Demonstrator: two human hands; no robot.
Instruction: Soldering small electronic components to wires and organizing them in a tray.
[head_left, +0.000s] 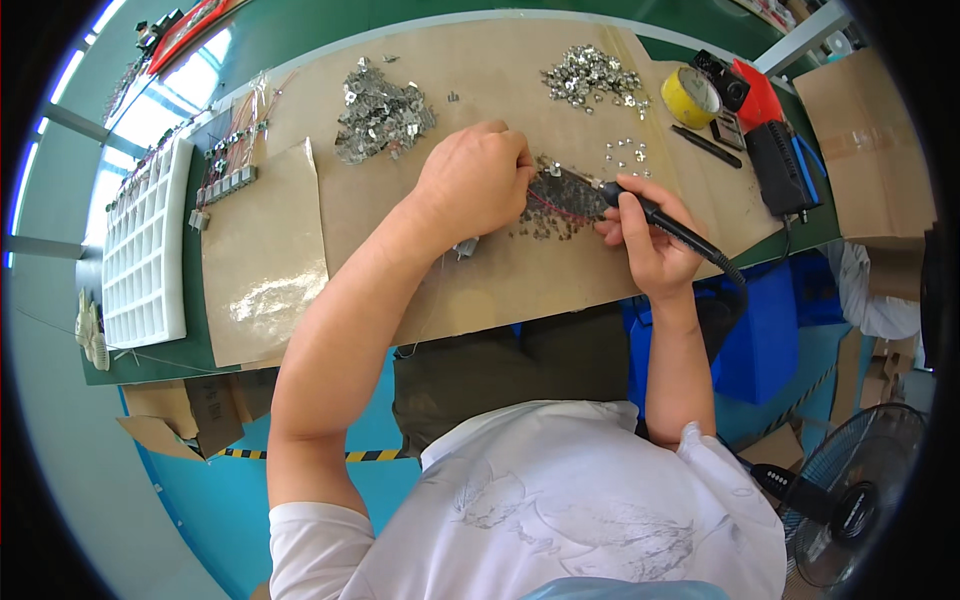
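Left hand [475,180] sits knuckles-up at centre of the cardboard-covered desk [500,280], grip closed down over a small dark metal part with thin red wires [565,195]; fingertips pinch its left edge, the exact hold is hidden under the hand. Right hand [645,240] at 3 o'clock of that part, grip wrapped shut around a black pen-shaped soldering iron [650,212], tip touching the part's right end, black cord trailing off toward 4 o'clock. Scatter of tiny dark bits just below the part.

Around:
- Heap of silver stamped metal clips [380,115] at 11 o'clock of the left hand, near.
- Second, looser heap of shiny silver pieces [592,75] at 1 o'clock, with a few strays below it.
- Yellow tape roll [690,97] at 2 o'clock, by the desk edge; black and red tool box unit [765,130] just beside it, further right.
- White plastic grid tray [145,250] at 9 o'clock, well apart, on the green desk surface.
- Row of small grey connectors with red wires [225,185] between tray and cardboard.
- Clear plastic-covered brown sheet [262,255] at 8 o'clock.
- Black floor fan [855,500] at 5 o'clock, off the desk.
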